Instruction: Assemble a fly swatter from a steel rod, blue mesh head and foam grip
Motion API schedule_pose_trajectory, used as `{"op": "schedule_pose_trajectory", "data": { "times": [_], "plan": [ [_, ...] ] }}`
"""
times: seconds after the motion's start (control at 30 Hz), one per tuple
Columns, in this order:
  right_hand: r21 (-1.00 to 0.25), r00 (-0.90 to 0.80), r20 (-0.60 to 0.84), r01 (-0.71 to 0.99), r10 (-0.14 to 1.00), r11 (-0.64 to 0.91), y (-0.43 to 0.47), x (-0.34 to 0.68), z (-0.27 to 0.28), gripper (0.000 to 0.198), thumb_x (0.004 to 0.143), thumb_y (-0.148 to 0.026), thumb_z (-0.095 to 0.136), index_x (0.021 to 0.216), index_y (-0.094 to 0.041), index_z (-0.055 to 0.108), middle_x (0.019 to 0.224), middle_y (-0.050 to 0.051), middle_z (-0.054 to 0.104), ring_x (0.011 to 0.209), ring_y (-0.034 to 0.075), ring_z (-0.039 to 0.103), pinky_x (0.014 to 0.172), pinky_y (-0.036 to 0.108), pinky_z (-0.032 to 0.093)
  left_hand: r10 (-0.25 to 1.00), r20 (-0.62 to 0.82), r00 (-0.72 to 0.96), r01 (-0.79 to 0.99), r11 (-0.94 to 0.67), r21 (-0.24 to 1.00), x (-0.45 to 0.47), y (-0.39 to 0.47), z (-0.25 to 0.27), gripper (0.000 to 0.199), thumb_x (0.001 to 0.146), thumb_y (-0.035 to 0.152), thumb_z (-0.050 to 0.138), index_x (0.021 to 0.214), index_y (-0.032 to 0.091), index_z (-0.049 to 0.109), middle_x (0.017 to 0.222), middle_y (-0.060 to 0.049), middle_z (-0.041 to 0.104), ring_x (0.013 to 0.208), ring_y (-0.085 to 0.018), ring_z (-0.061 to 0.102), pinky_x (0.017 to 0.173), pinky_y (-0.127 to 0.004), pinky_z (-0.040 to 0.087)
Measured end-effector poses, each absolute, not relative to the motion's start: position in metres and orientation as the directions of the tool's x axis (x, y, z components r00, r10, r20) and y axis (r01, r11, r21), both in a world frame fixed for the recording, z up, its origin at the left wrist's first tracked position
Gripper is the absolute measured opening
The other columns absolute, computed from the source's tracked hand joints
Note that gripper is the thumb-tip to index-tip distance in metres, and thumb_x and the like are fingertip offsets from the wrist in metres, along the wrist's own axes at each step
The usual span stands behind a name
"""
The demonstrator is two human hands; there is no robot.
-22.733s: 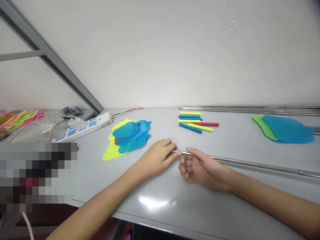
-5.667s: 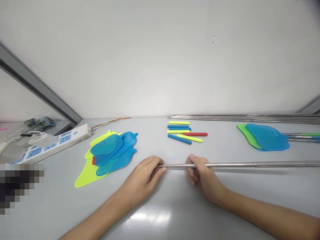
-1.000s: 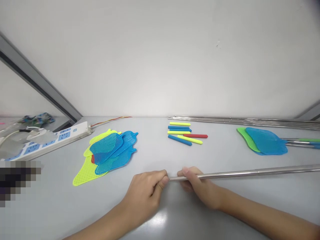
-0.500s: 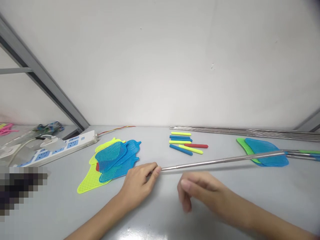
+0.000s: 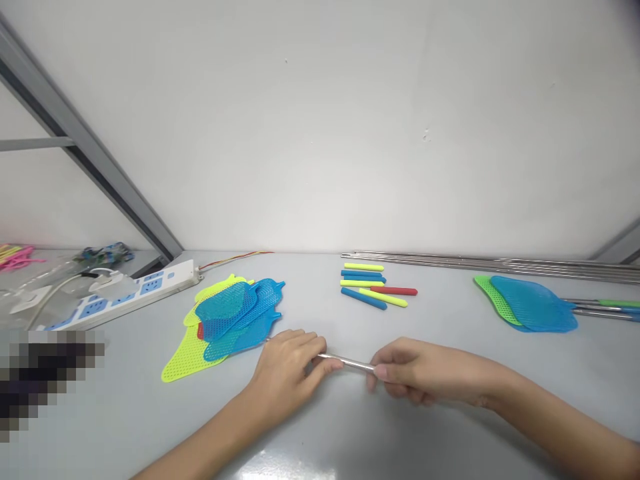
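Note:
A thin metal telescopic rod runs between my hands, low over the grey table. My left hand is closed around its left part, and a bit of the thin end pokes out beyond the knuckles. Thumb and fingers of my right hand pinch the other end; its fingertips are slightly blurred. Just left of my left hand lies a pile of blue and yellow fly swatter heads, with a scrap of red among them. Beyond the rod are several blue, yellow and red plastic handles.
At the right lie fly swatters with blue and green heads. Long metal rods rest along the wall. A white power strip with plugs and cables stands at the left, beside a slanted metal frame. A pixelated patch covers the lower left.
The long extended rod now shows as a short length between my hands. My right hand has gone from loose and free to pinching its right end. My left hand keeps its hold.

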State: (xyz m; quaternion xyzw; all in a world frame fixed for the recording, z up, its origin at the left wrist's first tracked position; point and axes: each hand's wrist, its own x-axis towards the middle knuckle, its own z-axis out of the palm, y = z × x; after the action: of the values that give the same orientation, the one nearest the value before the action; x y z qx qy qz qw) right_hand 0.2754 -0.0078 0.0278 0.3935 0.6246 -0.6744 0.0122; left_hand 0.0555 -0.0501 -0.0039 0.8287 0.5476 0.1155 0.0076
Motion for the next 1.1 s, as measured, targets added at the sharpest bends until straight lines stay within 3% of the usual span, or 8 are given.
{"op": "schedule_pose_trajectory", "data": {
  "times": [0.17, 0.47, 0.8, 1.1],
  "plan": [
    [-0.750, -0.658, -0.660, 0.545, 0.363, -0.374, -0.007, 0.273, 0.021, 0.024, 0.083, -0.034, 0.041, 0.076, -0.014, 0.053, 0.059, -0.003, 0.036, 0.043, 0.003, 0.027, 0.038, 0.014, 0.020, 0.872, 0.141, 0.469, 0.872, -0.482, 0.084, 0.055, -0.053, -0.008, 0.038, 0.087, 0.042, 0.033, 0.063, 0.017, 0.048, 0.057, 0.001, 0.054, 0.053, -0.012, 0.047, 0.051, -0.024, 0.024],
    [-0.672, -0.731, -0.667, 0.506, 0.144, -0.542, -0.004, 0.274, 0.000, 0.020, 0.083, -0.030, 0.040, 0.070, -0.015, 0.048, 0.052, -0.006, 0.025, 0.039, 0.003, 0.016, 0.031, 0.016, 0.008, 0.880, 0.083, 0.467, 0.879, -0.473, 0.062, 0.062, -0.065, -0.015, 0.039, 0.087, 0.044, 0.031, 0.063, 0.018, 0.047, 0.056, 0.002, 0.055, 0.050, -0.013, 0.050, 0.048, -0.025, 0.020],
    [-0.663, -0.731, -0.670, 0.513, 0.127, -0.545, -0.003, 0.276, -0.007, 0.022, 0.082, -0.031, 0.042, 0.070, -0.015, 0.050, 0.053, -0.006, 0.026, 0.039, 0.003, 0.019, 0.031, 0.015, 0.009, 0.882, 0.064, 0.466, 0.878, -0.470, 0.090, 0.067, -0.067, -0.018, 0.043, 0.087, 0.046, 0.029, 0.061, 0.017, 0.048, 0.054, 0.001, 0.056, 0.047, -0.013, 0.051, 0.045, -0.025, 0.015],
    [-0.675, -0.655, -0.720, 0.582, 0.231, -0.454, -0.011, 0.272, -0.005, 0.023, 0.080, -0.032, 0.043, 0.067, -0.015, 0.051, 0.053, -0.003, 0.036, 0.038, 0.003, 0.025, 0.031, 0.016, 0.013, 0.896, 0.002, 0.444, 0.889, -0.441, 0.127, 0.075, -0.072, -0.024, 0.045, 0.087, 0.047, 0.026, 0.061, 0.017, 0.048, 0.054, 0.001, 0.058, 0.047, -0.013, 0.053, 0.044, -0.025, 0.010]
  ]
}}
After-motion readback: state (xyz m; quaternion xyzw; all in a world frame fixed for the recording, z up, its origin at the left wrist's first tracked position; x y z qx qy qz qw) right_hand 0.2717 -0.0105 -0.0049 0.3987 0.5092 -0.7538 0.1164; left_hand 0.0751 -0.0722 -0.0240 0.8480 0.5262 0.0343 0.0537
